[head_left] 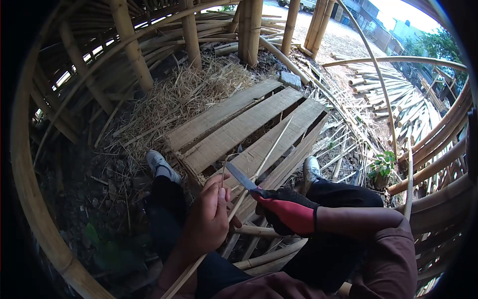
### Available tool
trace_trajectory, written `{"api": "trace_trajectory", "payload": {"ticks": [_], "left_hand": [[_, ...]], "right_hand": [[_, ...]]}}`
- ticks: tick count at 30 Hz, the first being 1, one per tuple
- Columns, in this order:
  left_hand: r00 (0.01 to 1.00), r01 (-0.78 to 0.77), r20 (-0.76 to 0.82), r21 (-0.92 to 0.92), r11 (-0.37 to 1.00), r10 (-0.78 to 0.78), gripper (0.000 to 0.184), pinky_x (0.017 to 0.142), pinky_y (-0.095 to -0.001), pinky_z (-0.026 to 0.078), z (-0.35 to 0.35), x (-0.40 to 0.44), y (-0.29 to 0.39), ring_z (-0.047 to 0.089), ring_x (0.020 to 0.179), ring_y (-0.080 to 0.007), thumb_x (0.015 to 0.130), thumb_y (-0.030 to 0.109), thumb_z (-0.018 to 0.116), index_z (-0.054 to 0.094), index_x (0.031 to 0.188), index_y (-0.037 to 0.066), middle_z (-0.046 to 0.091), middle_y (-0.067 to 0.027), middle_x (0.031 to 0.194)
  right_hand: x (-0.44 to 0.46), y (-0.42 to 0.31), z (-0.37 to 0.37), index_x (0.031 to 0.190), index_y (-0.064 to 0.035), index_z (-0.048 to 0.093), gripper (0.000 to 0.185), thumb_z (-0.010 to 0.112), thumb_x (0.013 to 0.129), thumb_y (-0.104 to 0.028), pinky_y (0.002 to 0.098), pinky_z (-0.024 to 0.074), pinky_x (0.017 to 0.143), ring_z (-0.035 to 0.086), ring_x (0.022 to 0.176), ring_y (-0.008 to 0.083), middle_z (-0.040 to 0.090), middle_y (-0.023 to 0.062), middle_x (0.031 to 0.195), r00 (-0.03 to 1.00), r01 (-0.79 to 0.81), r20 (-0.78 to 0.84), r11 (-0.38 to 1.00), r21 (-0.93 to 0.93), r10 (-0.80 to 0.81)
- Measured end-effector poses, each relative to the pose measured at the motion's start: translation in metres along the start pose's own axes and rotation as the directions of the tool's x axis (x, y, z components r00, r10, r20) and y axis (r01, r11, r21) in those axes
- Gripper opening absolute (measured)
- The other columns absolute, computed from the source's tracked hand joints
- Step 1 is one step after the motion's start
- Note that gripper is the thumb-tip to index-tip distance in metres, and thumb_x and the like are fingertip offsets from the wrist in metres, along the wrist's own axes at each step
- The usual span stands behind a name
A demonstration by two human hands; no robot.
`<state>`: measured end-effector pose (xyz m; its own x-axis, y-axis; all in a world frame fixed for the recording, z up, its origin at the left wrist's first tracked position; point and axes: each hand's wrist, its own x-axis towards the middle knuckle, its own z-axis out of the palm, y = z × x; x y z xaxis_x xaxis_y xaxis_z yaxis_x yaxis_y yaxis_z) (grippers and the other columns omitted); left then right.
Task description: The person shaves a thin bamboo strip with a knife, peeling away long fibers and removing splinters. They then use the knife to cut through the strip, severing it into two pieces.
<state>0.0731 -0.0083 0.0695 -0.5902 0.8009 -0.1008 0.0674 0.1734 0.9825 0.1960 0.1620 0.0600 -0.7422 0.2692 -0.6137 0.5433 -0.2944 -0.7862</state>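
Left hand [206,215], mid-frame: fingers curled round strip [275,144], which slants from lower left past centre | right hand [288,209]: gloved fingers clenched on knife [240,176] by it | slatted tabletop [239,135] beyond | straw [199,87], poles [130,47] upper left

Beyond the knife [241,176], a plank platform [244,124] stands between two shoes [162,167], straw [194,89] behind-left of it, poles [391,90] to its right.
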Motion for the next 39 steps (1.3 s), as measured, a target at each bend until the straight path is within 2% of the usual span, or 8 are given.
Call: {"api": "trace_trajectory", "payload": {"ticks": [3,5,8,11,16,18,23,39], "left_hand": [[0.950,-0.289,-0.023,0.314,0.905,0.311,0.030,0.059,-0.0293,0.053,-0.002,0.003,-0.012,0.061,0.058,-0.0146,0.102,0.010,0.036,0.046,0.123,-0.008,0.056,-0.0147,0.105],[0.992,-0.100,-0.062,0.118,0.988,0.108,0.030,0.061,-0.0309,0.053,0.003,-0.003,0.008,0.063,0.062,-0.0154,0.101,0.009,0.036,0.047,0.123,-0.010,0.055,-0.0175,0.117],[0.973,-0.209,-0.051,0.240,0.948,0.227,0.032,0.061,-0.0298,0.053,0.001,0.002,-0.005,0.064,0.068,-0.0149,0.101,0.009,0.036,0.045,0.125,-0.010,0.053,-0.0171,0.115],[0.999,0.027,-0.045,-0.004,1.000,-0.027,0.032,0.061,-0.0281,0.053,0.004,-0.005,0.010,0.063,0.071,-0.0152,0.101,0.009,0.036,0.044,0.126,-0.010,0.053,-0.0162,0.110],[0.994,-0.092,-0.055,0.066,0.994,0.096,0.032,0.059,-0.0266,0.054,0.003,-0.002,0.002,0.061,0.067,-0.0153,0.101,0.008,0.037,0.043,0.128,-0.008,0.054,-0.0145,0.104],[0.987,-0.140,-0.065,0.105,0.985,0.147,0.032,0.059,-0.0264,0.054,0.001,0.001,-0.006,0.060,0.067,-0.0152,0.101,0.008,0.037,0.042,0.129,-0.008,0.054,-0.0139,0.103],[0.999,-0.037,-0.037,-0.027,0.999,0.036,0.033,0.058,-0.0255,0.055,0.001,-0.002,0.007,0.059,0.070,-0.0129,0.100,0.006,0.037,0.040,0.132,-0.004,0.051,-0.0108,0.095],[0.993,-0.103,-0.051,0.033,0.994,0.105,0.033,0.057,-0.0255,0.052,0.002,-0.001,0.004,0.061,0.062,-0.0124,0.102,0.010,0.036,0.040,0.131,-0.005,0.049,-0.0102,0.096]], "right_hand": [[-0.006,-0.013,0.003,0.096,-0.0082,0.065,0.039,0.052,0.096,-0.045,0.0281,0.0386,0.047,0.049,0.051,0.0104,0.050,0.0013,0.060,0.989,-0.145,-0.029,0.989,-0.024,0.144],[0.008,-0.005,-0.005,0.101,-0.0067,0.065,0.039,0.051,0.096,-0.043,0.0341,0.0481,0.057,0.060,0.061,0.0197,0.058,0.0097,0.065,0.817,0.433,-0.133,0.749,-0.501,-0.561],[-0.003,-0.014,-0.007,0.103,-0.0054,0.064,0.036,0.050,0.097,-0.038,0.0404,0.0522,0.066,0.067,0.073,0.0314,0.065,0.0184,0.079,0.860,0.218,-0.038,0.435,-0.873,-0.508],[-0.020,-0.021,-0.001,0.107,-0.0080,0.064,0.033,0.048,0.098,-0.036,0.0433,0.0523,0.069,0.066,0.078,0.0384,0.067,0.0193,0.086,0.659,0.343,-0.063,0.374,-0.862,-0.750],[-0.019,-0.026,0.001,0.103,-0.0109,0.066,0.032,0.048,0.098,-0.037,0.0451,0.0517,0.066,0.066,0.077,0.0382,0.067,0.0190,0.080,0.883,0.215,0.060,0.289,-0.933,-0.465],[-0.009,-0.021,-0.007,0.101,-0.0099,0.066,0.034,0.049,0.097,-0.039,0.0453,0.0516,0.064,0.066,0.075,0.0384,0.067,0.0184,0.080,0.633,0.307,-0.115,0.384,-0.871,-0.766],[-0.002,-0.023,-0.009,0.098,-0.0069,0.065,0.045,0.047,0.096,-0.049,0.0455,0.0511,0.064,0.067,0.075,0.0374,0.066,0.0197,0.076,0.858,0.139,-0.062,0.346,-0.928,-0.510],[-0.001,-0.045,-0.006,0.101,-0.0064,0.065,0.047,0.040,0.099,-0.046,0.0450,0.0509,0.074,0.065,0.085,0.0390,0.066,0.0216,0.085,0.764,0.158,-0.176,0.445,-0.882,-0.620]]}}
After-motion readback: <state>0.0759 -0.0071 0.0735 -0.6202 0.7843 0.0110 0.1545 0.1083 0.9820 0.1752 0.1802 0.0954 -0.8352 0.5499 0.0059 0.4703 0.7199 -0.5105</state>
